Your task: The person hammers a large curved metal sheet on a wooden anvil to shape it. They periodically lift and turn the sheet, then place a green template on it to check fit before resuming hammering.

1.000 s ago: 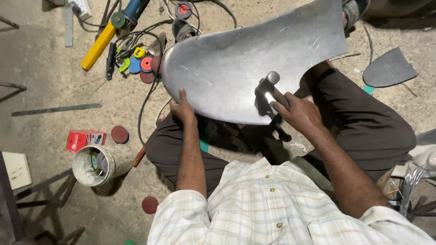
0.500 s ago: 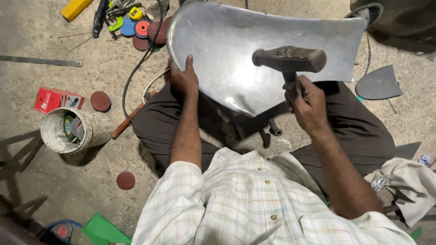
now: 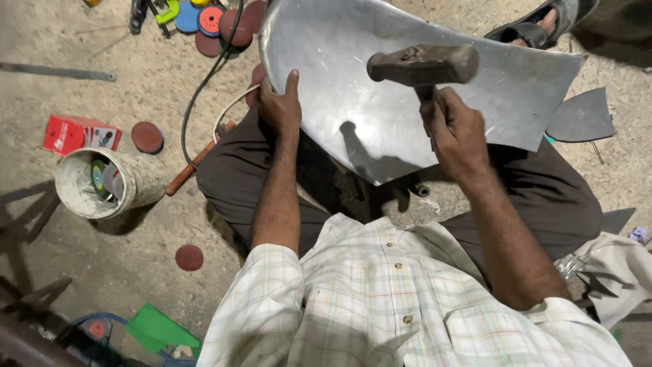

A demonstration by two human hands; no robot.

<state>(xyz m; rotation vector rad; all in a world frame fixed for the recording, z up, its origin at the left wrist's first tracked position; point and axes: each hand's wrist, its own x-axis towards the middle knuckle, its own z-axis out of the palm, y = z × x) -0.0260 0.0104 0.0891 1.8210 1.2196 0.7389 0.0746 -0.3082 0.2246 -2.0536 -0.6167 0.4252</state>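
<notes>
Across our lap lies a curved metal sheet (image 3: 353, 88), its near edge over our crossed legs and its far corner running toward a sandalled foot (image 3: 543, 24) at the top of the view. Our left hand (image 3: 280, 105) is clamped on the sheet's left edge, thumb laid on the shiny face and fingers curled underneath, while our right hand (image 3: 456, 132) is clenched around the handle of a hammer (image 3: 422, 64) whose dark head hangs above the middle of the sheet, casting a shadow on the metal below. We judge the main danger to be the left thumb: it sits on the same face the hammer is poised over, and a blow that glances off the curve could skid toward it. The sheet rests only on our legs and one gripping hand, so a hard strike could make it jump or twist, and its thin edge could cut the fingers wrapped around it. We also see a cable (image 3: 204, 88) and loose round discs (image 3: 147, 136) on the ground just beside our left knee, which a slipping sheet could catch or scatter.
</notes>
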